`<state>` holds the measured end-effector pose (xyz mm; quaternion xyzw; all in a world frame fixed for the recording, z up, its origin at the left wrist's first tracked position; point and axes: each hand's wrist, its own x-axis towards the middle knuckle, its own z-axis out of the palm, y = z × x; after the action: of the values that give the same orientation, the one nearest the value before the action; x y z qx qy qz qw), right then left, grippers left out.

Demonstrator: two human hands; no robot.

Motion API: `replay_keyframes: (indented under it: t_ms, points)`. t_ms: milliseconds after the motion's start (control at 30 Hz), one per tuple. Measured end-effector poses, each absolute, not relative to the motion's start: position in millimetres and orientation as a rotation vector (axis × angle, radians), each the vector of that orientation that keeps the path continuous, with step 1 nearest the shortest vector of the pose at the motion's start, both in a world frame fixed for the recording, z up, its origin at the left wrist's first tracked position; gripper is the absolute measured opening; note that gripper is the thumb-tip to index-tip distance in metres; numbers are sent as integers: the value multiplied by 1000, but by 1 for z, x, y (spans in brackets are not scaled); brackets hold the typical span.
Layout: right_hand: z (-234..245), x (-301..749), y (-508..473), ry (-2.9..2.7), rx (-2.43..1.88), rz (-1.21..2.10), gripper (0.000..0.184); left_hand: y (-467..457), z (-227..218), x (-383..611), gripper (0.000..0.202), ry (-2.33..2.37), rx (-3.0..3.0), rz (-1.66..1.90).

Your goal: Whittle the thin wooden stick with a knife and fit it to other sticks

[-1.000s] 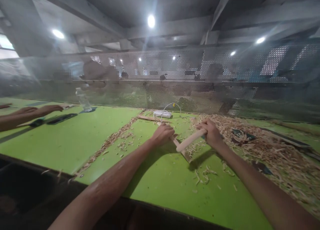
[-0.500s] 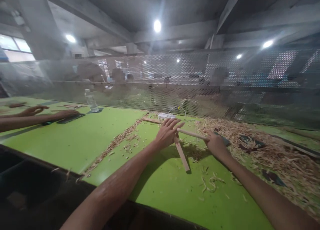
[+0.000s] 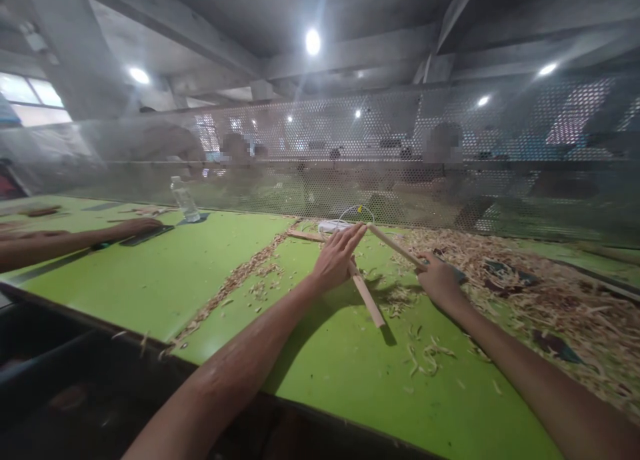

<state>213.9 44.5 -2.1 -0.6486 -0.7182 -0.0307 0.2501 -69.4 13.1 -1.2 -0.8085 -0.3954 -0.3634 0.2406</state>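
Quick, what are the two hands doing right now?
Left hand: open, fingers straight, touching the stick near its far end.
Right hand: closed on the stick's near end.

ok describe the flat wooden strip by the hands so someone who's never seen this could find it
On the green table, look between the person's left hand and right hand. The flat wooden strip lies on the surface, slanting toward the viewer. Unlike the round stick the right hand holds raised, it is flat-sided.

No legible text, label, brand, number or sign anywhere.
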Motion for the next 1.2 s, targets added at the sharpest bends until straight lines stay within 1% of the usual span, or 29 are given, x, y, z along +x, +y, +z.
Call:
replay_keyframes:
  t_ms: [133,300,467,533,633,733,967,1100,1200]
  points:
    - [0,212,43,-1982,-1790,-151,42,14,1,-69,74,-1057,-2164,-893]
    - [10,207,36,-2025,-1824,-259,43,14,1,-70,62,-1102,-2136,-885]
    - [15,196,21,-2078,-1786,-325,52,15,-1,-70,53,-1110,-2125,-906]
    - [12,191,16,-2119,-1694,-315,55,16,-2,-69,44,-1105,-2095,-903]
    - [5,184,12,-2179,-1502,-319,57,15,-2,-69,22,-1176,-2015,-896]
    - [0,179,8,-2234,-1307,-353,59,12,0,-70,12,-1290,-1926,-875]
    - [5,177,-1,-2383,-957,-449,51,7,6,-71,11,-1486,-1870,-789]
    - [5,174,-3,-2349,-629,-653,48,6,6,-72,16,-1713,-1893,-756]
    - [2,168,-4,-2292,-483,-785,49,5,6,-74,18,-1823,-1899,-750]
